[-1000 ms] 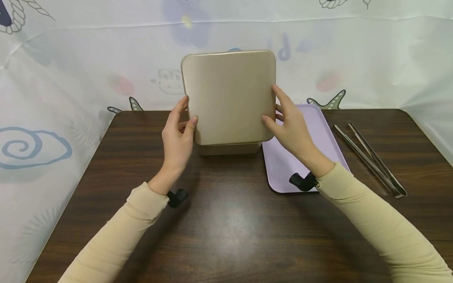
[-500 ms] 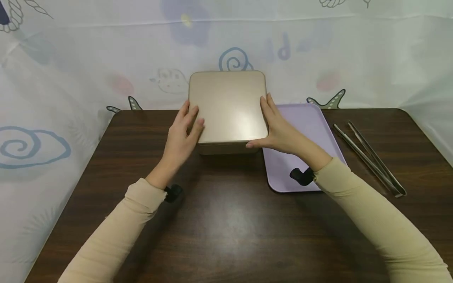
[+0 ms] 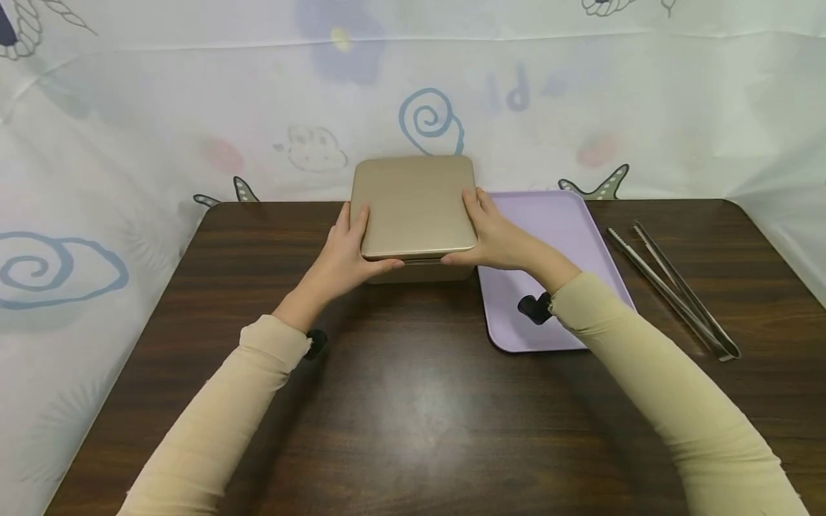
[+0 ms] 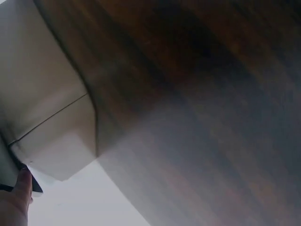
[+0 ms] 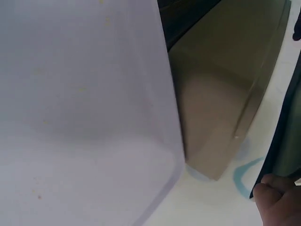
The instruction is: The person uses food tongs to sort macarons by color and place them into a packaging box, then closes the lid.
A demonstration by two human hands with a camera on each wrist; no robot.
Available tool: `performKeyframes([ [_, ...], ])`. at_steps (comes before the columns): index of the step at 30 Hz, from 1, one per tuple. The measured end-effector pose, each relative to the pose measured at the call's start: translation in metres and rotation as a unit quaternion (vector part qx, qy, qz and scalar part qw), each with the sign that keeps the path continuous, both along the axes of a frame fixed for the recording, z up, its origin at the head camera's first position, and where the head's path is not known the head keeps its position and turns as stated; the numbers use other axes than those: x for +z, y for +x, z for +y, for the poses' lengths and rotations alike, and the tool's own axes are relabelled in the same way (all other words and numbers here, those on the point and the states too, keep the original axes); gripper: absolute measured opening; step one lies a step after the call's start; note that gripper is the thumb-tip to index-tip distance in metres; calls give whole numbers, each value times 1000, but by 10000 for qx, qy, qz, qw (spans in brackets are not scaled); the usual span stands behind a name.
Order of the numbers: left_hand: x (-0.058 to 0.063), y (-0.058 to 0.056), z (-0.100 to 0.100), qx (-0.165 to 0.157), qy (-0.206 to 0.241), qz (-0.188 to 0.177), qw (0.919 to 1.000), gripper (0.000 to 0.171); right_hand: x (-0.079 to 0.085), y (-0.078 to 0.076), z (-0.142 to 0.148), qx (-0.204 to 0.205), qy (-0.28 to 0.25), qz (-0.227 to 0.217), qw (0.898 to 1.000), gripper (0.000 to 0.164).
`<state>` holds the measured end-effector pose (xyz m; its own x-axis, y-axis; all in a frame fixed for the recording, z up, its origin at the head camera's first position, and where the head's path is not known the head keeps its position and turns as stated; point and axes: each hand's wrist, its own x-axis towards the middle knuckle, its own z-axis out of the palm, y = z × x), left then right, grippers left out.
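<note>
A square, champagne-coloured box lid [image 3: 416,204] with rounded corners is held between both hands, over the matching box [image 3: 422,274] at the back of the table. My left hand [image 3: 345,258] grips the left edge, fingers along the side and thumb at the front rim. On the right edge, my right hand [image 3: 503,236] holds it the same way, its thumb at the front rim. A gap shows between the lid's edge [image 5: 284,122] and the box [image 5: 211,103] in the right wrist view. The box's inside is hidden under the lid.
A lilac tray [image 3: 548,315] lies right beside the box, partly under the right forearm. Farther right are long metal tongs [image 3: 684,297] with their tips pointing back. A printed white cloth [image 3: 161,107] hangs behind the dark wooden table [image 3: 413,408].
The lid has tipped from nearly upright to flatter and come down toward the box, both hands moving with it. The left thumb has shifted onto the front rim. Tray and tongs stay put.
</note>
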<state>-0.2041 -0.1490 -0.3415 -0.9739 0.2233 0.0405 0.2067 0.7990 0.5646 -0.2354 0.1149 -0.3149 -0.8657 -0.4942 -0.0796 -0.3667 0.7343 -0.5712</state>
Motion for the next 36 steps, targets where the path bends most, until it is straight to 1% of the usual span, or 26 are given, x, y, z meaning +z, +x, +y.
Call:
performKeyframes([
  [6, -7, -7, 3, 72, -75, 61, 9999, 115, -9, -11, -2, 69, 217, -88, 9997, 121],
  [11, -8, -10, 4, 215, -163, 40, 9996, 114, -14, -16, -2, 105, 173, -67, 9998, 117],
  [14, -9, -11, 4, 248, -160, -34, 9996, 114, -15, -18, -3, 122, 128, -118, 9998, 115],
  [19, -15, -12, 4, 195, -70, -195, 9996, 114, -18, -19, -3, 101, 132, -250, 9995, 115],
  [23, -18, -13, 5, 159, -14, -230, 9996, 115, -19, -19, -2, 98, 148, -234, 9996, 115],
  [32, -19, -13, 6, 191, 3, -268, 9995, 115, -20, -17, 1, 102, 112, -185, 9997, 114],
  [36, -18, -9, 5, 193, 13, -294, 9994, 116, -19, -14, 2, 176, 212, -116, 9996, 114],
])
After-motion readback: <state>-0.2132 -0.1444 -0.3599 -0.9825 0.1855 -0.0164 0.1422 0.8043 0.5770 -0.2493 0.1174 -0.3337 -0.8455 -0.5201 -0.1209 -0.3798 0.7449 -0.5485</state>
